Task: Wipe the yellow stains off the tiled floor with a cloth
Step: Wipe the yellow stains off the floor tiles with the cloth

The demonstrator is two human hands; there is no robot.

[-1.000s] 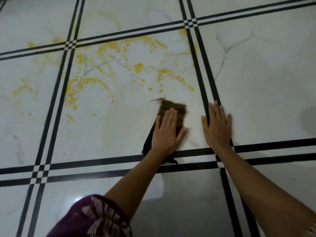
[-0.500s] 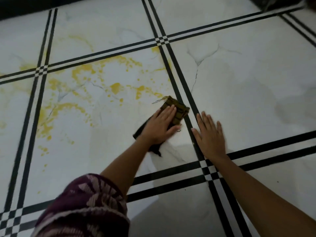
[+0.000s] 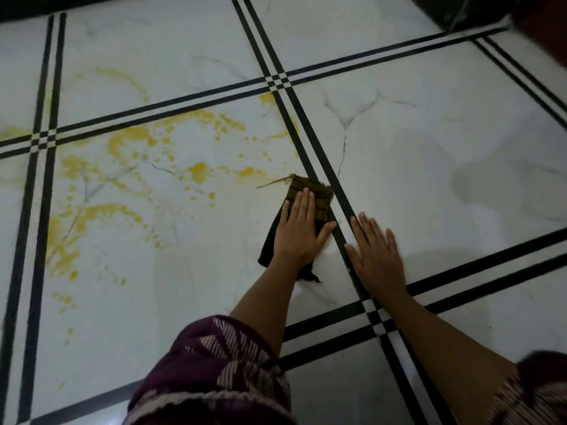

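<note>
A folded dark cloth point(image 3: 319, 194), olive-brown at its far end with loose threads, lies on the white marble-look tiled floor point(image 3: 429, 167). My left hand point(image 3: 299, 233) presses flat on the cloth, fingers together. Beside it to the right, my right hand point(image 3: 379, 254) rests flat on the bare tile with its fingers slightly apart, holding nothing. Yellow stains point(image 3: 199, 171) spatter the tile to the left of the cloth, the nearest blotch just past its far-left corner. More yellow streaks point(image 3: 66, 237) run along the left side of that tile.
Double black stripes point(image 3: 310, 133) border each tile and cross in small checkered joints. A dark wall base point(image 3: 460, 10) runs along the top right. Patterned maroon sleeves point(image 3: 214, 372) cover my upper arms at the bottom of the view.
My left hand has pushed the cloth forward towards the yellow spots. My right hand has kept its place beside the stripe. The view has shifted, with the floor sliding left and down.
</note>
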